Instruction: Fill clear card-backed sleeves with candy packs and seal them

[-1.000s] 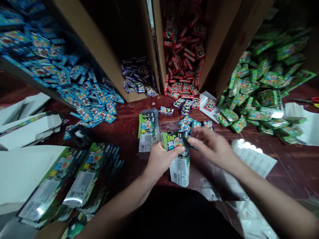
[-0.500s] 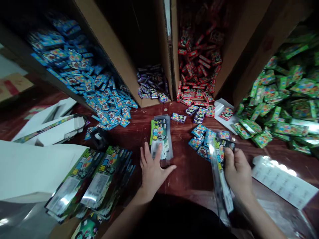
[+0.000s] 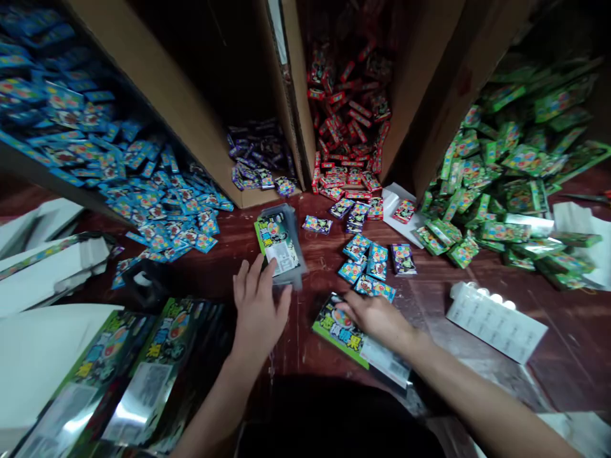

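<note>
My left hand (image 3: pixel 258 308) lies with fingers stretched out on the near end of a small stack of clear packages with green cards (image 3: pixel 279 245), which sits tilted on the dark red table. My right hand (image 3: pixel 377 316) grips the far edge of one green-carded package (image 3: pixel 341 331), which lies flat on the table just in front of me. Several loose small packets (image 3: pixel 372 261) lie just beyond my right hand.
Open cardboard boxes at the back spill blue packets (image 3: pixel 143 184), purple packets (image 3: pixel 260 162) and red packets (image 3: pixel 346 133); green packets (image 3: pixel 496 184) are heaped at right. More green-carded packages (image 3: pixel 138 362) lie lower left beside white boxes (image 3: pixel 48 267). A white label sheet (image 3: pixel 496 318) lies at right.
My right hand has brought its package from upright at the right down flat onto the table in front of me. My left hand has stayed on the stack, which now sits tilted.
</note>
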`<state>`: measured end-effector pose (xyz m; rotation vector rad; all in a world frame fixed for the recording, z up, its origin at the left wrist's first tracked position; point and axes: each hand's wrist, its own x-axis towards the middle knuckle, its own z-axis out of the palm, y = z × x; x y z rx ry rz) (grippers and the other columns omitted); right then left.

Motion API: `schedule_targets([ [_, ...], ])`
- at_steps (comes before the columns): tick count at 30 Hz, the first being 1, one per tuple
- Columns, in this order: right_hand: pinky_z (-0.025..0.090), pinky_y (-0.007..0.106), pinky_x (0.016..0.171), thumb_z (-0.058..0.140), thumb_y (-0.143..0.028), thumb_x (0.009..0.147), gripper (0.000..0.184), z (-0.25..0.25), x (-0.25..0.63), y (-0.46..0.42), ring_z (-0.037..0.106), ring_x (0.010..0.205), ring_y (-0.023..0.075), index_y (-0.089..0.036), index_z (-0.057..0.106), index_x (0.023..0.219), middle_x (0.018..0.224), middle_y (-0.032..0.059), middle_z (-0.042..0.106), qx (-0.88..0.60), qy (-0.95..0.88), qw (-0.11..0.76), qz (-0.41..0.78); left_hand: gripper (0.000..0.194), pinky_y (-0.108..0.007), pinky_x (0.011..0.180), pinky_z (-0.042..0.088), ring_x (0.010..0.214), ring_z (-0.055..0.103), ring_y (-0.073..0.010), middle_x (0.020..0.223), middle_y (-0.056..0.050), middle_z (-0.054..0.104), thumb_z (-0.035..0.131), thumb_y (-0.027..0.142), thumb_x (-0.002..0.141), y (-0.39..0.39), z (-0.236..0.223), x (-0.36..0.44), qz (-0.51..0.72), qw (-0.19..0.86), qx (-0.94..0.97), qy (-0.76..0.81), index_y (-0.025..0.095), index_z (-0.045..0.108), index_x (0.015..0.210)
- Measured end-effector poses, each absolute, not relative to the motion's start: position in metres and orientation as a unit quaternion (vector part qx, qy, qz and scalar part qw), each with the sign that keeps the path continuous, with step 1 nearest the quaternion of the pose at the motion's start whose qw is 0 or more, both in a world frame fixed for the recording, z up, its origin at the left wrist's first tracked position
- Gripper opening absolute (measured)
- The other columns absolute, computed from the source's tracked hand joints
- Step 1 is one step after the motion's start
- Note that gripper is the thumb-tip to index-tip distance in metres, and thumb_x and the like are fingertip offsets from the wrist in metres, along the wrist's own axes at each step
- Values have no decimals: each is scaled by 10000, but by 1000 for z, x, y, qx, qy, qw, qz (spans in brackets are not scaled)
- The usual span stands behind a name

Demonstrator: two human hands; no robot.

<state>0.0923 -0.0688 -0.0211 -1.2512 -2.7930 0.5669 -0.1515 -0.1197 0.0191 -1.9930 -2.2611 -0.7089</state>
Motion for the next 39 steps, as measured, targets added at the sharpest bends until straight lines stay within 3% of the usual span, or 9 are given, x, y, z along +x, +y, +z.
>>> schedule_targets([
  [3,461,261,588,388,-450,1048,362,-26,74,-68,727,677,217,-193,642,1073,783,71,760,-333,-922,-2,195,431,-488,1234,267,1441,404,-258,1457,-75,554,624,201,912,-155,24,-126,-290,41,-790,-539,227,562,1338],
  [6,478,258,577,428,-462,1031,324,-26,48,-63,718,663,202,-215,629,1088,794,41,754,-276,-939,1,203,349,-394,1263,202,1376,480,-194,1408,6,617,653,322,923,-175,-4,-109,-225,5,-894,-387,284,635,1270],
  [10,534,288,667,403,-302,1040,279,-19,31,-47,728,874,215,-205,577,1236,1073,91,734,-233,-952,35,193,569,-542,1255,121,1394,455,-253,1488,8,551,616,476,935,-179,-38,-114,-118,-8,-905,-410,371,461,1472],
  [16,531,319,917,423,-189,1010,280,12,67,13,671,1045,193,-200,606,1222,1110,92,705,-310,-895,257,194,731,-553,1076,416,1388,446,-347,1641,-75,307,662,568,866,-154,-5,-106,-30,-94,-840,-533,364,401,1518],
  [21,521,349,871,518,-312,981,208,27,121,75,687,946,215,-188,659,1072,1026,77,725,-465,-780,371,194,818,-607,1196,215,1494,285,-321,1671,-12,231,567,696,867,-120,-10,-86,-53,-111,-869,-479,358,297,1561],
  [26,515,319,791,543,-366,976,231,14,169,83,682,862,194,-187,669,1051,986,58,719,-502,-768,335,214,785,-582,1190,223,1473,316,-318,1666,-14,248,542,684,887,-115,-28,-85,-49,-122,-881,-454,357,304,1560],
  [32,517,356,858,529,-444,984,321,-3,174,69,669,986,223,-193,650,1143,1101,82,706,-480,-804,228,266,756,-459,1040,455,1225,544,-310,1426,-97,585,698,394,850,-115,-8,-77,-71,-169,-826,-534,238,402,1528],
  [37,463,487,969,601,-691,849,697,-4,132,66,588,1148,345,-161,579,1300,1192,161,666,-497,-828,152,209,964,-510,995,479,1199,538,-361,1436,-122,550,795,661,661,-99,7,-81,-78,-174,-819,-541,233,475,1463],
  [39,439,538,968,647,-724,780,805,-4,116,64,562,1153,391,-138,557,1325,1186,188,659,-508,-834,127,173,803,-513,1047,435,1250,504,-347,1463,-103,523,713,633,781,-75,18,-91,-105,-125,-815,-556,259,479,1451],
])
